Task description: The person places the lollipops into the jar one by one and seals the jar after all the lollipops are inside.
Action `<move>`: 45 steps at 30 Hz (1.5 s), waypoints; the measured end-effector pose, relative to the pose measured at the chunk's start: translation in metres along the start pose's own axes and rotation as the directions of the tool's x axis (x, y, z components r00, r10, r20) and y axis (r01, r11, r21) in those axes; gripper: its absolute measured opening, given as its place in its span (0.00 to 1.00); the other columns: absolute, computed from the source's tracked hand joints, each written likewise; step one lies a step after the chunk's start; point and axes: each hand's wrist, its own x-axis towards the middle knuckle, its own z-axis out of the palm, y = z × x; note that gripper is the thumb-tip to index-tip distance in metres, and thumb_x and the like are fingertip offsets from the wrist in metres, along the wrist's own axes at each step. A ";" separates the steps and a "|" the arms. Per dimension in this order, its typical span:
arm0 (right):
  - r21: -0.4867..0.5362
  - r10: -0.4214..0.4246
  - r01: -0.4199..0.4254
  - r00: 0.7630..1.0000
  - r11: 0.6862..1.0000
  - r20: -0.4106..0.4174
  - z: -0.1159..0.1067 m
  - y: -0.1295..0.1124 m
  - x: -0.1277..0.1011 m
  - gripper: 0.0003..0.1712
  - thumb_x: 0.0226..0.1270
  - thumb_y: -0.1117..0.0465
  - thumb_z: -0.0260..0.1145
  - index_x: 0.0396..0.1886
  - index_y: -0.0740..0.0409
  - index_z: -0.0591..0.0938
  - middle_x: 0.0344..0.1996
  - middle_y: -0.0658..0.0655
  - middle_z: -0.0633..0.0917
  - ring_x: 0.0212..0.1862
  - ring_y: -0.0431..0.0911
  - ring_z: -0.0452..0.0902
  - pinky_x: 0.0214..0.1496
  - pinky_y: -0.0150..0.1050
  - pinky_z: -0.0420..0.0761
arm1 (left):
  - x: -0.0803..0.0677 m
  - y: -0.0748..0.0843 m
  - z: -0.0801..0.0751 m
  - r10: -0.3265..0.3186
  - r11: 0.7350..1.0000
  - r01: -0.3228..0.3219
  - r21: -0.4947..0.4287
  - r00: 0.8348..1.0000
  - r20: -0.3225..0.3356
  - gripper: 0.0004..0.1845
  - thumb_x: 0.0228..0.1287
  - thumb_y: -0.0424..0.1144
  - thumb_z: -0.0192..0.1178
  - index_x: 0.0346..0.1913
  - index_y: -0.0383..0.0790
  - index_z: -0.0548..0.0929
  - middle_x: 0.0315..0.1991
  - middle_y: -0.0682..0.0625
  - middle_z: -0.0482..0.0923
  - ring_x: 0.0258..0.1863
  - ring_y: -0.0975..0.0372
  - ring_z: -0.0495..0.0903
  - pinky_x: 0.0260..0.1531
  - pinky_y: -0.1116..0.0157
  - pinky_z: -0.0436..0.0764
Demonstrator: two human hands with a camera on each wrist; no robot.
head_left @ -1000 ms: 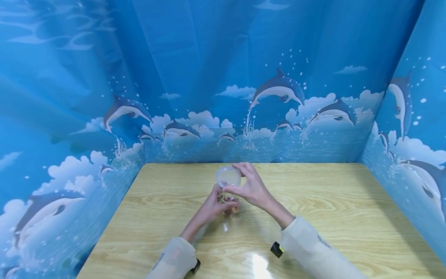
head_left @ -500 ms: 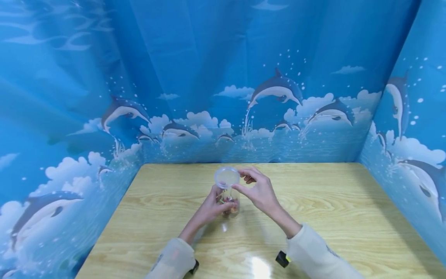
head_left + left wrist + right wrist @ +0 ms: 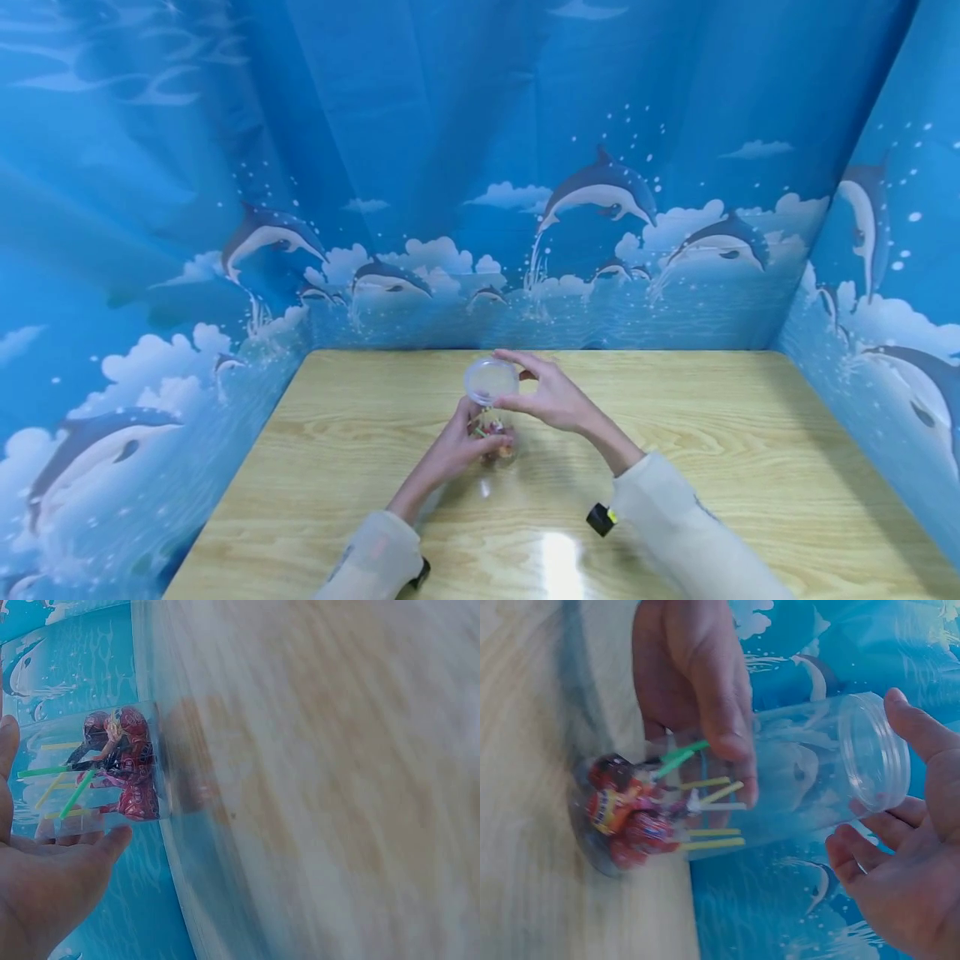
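A clear plastic jar (image 3: 802,776) stands upright on the table, with several wrapped lollipops (image 3: 641,825) lying in its lower part. Their yellow, green and white sticks point upward. My left hand (image 3: 457,446) grips the jar's body from the left; its thumb lies across the near side in the head view. On top of the jar is a clear round lid (image 3: 492,382) with a ridged rim. My right hand (image 3: 553,398) holds the lid's right edge, thumb on the near side and fingers on the far side.
The wood-grain table (image 3: 697,450) extends to both sides of the jar. A blue curtain (image 3: 420,167) printed with dolphins stands behind the table's back edge and along its sides. A dark device (image 3: 601,519) hangs below the right wrist.
The right fingers curled back from the lid half a second ago, and now they reach round its edge again. The left hand and the jar have stayed nearly in place.
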 end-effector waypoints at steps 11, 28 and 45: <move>-0.041 -0.018 0.011 0.984 0.999 -0.178 0.019 0.002 -0.014 0.43 0.65 0.49 0.76 0.76 0.54 0.72 0.72 0.58 0.75 0.65 0.56 0.76 0.62 0.57 0.80 | -0.002 -0.001 0.000 0.009 1.000 -0.009 0.019 1.000 -0.017 0.42 0.63 0.39 0.74 0.72 0.33 0.59 0.73 0.32 0.67 0.66 0.41 0.72 0.61 0.43 0.77; -0.293 -0.318 0.204 0.846 0.934 -0.428 0.029 -0.008 -0.030 0.24 0.54 0.67 0.82 0.52 0.66 0.87 0.47 0.60 0.89 0.48 0.53 0.85 0.44 0.44 0.88 | -0.001 -0.001 0.000 -0.011 1.000 0.011 0.016 1.000 0.010 0.42 0.65 0.40 0.72 0.73 0.36 0.58 0.71 0.36 0.67 0.61 0.45 0.75 0.56 0.48 0.80; 0.020 -0.063 0.062 0.998 0.998 0.027 -0.001 0.000 -0.003 0.40 0.69 0.53 0.72 0.78 0.52 0.69 0.76 0.58 0.69 0.69 0.60 0.71 0.69 0.61 0.74 | 0.001 -0.004 -0.001 0.013 1.000 -0.013 0.000 0.999 0.049 0.41 0.67 0.38 0.71 0.73 0.36 0.56 0.62 0.34 0.74 0.46 0.56 0.79 0.42 0.62 0.84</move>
